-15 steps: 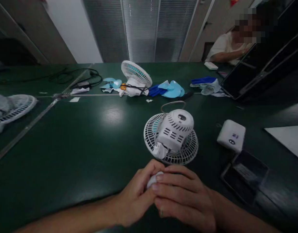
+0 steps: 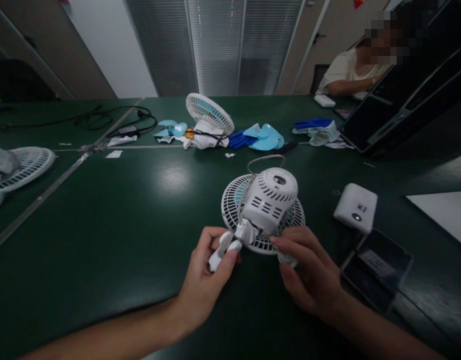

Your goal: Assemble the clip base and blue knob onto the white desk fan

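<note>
A white fan (image 2: 270,205) lies face down on the green table, its motor housing up and its grille flat beneath. Between the thumb and fingers of my left hand (image 2: 202,285) is a white plastic clip part (image 2: 218,256) with two rounded lobes. It is close to the fan's white neck joint (image 2: 246,231); whether they touch I cannot tell. My right hand (image 2: 313,272) is at the near right of the grille, fingers curled around a small pale piece (image 2: 288,259), partly hidden and too blurred to name.
A white box-shaped device (image 2: 356,207) and a dark flat case (image 2: 378,270) lie to the right. Farther back are another fan (image 2: 210,120), light-blue fan blades (image 2: 267,137) and gloves (image 2: 315,126). A grille (image 2: 28,165) lies at left. Behind a black panel (image 2: 403,100) sits a person (image 2: 345,75).
My hands were together over a white piece and have now parted. The left has moved toward the fan's neck with the clip part, the right toward the grille's near right edge.
</note>
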A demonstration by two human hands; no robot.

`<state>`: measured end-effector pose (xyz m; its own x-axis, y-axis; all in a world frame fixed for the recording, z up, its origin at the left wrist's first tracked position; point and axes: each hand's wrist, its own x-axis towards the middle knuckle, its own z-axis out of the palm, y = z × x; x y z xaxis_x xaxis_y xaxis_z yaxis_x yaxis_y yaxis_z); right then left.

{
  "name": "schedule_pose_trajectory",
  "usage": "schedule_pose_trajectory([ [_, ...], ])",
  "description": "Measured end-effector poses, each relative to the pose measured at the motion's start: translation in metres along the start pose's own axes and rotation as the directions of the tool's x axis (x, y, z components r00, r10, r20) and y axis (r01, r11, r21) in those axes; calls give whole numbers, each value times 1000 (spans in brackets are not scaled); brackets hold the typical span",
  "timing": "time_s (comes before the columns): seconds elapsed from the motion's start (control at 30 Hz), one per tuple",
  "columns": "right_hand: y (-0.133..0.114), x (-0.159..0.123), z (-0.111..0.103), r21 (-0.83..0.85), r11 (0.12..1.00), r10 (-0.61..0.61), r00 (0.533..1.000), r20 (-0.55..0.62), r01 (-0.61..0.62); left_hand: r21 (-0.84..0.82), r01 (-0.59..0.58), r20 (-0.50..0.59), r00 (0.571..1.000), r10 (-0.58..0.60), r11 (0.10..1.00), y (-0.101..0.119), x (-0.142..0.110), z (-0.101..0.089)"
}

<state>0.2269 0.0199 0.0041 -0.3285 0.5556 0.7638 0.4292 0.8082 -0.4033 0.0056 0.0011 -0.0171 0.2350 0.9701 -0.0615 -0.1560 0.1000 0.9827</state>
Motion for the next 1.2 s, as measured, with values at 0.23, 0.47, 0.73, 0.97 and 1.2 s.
schedule_pose_trajectory([
  [0.23,8,-4,10,57,994,90,996,9,-90,101,42,-7,999,-41,994,4,3,0],
  [0.47,3,-6,11,-29,996,91,991,101,-88,1,96,-52,994,-96,995,11,6,8],
  [0.73,5,-7,21,-4,996,93,995,35,-92,-99,39,36,999,-36,994,8,8,7],
  [0.97,3,-6,17,-119,991,62,998,33,-58,-107,-31,62,997,38,994,8,11,7],
  [1.2,-3,-1,12,-192,976,96,994,-46,-103,-165,-140,107,982,159,976,8,7,5],
])
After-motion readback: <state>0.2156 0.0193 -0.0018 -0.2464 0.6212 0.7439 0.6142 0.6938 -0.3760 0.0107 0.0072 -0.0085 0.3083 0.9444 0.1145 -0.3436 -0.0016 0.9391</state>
